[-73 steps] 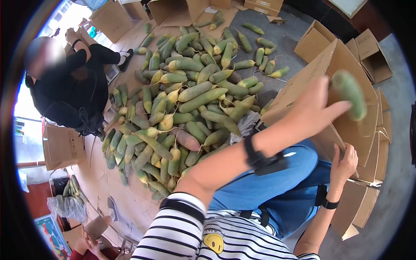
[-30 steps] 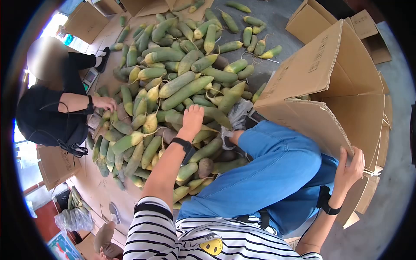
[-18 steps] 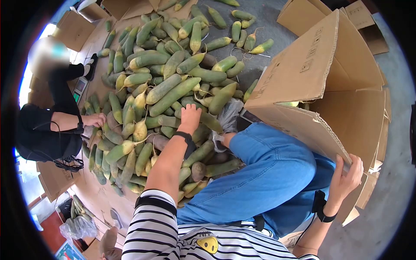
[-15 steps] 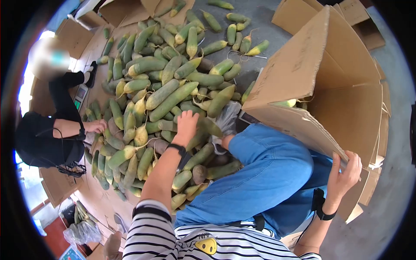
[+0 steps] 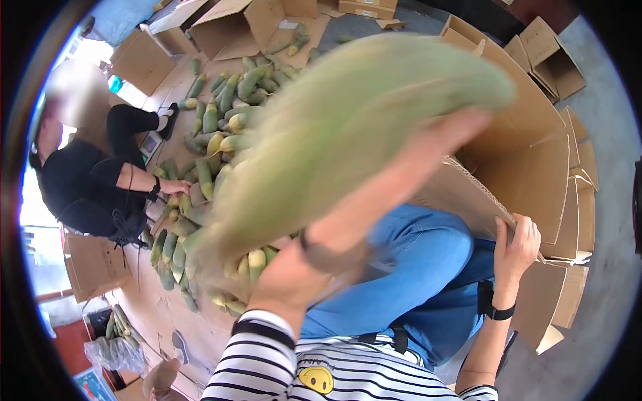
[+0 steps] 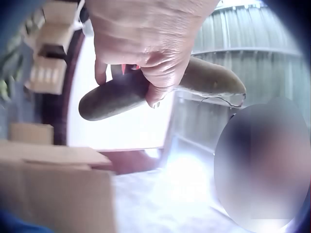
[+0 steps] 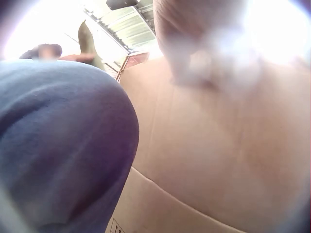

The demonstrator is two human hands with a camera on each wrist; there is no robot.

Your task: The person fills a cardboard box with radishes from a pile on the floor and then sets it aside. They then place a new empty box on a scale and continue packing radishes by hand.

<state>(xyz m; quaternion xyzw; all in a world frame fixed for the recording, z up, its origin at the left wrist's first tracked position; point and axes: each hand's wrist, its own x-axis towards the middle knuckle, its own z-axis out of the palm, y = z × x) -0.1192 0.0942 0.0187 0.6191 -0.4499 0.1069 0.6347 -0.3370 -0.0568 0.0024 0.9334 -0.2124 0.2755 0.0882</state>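
A large green radish, blurred and close to the camera, is held in my left hand. In the left wrist view the thumb and fingers of that left hand wrap round the middle of the radish, both ends sticking out. My right hand grips the near edge of a tall open cardboard box, thumb on the near side. The right wrist view shows the right hand against the box wall. The lifted radish hides much of the radish pile.
Another person sits at the left and reaches into the pile. More cardboard boxes stand at the back, with others at the right. My bent knee lies between pile and box. A plastic bag is at lower left.
My left hand was over the box with a radish, then reached down into the pile. Now it is raised towards the box with a radish. My right hand stays on the box edge.
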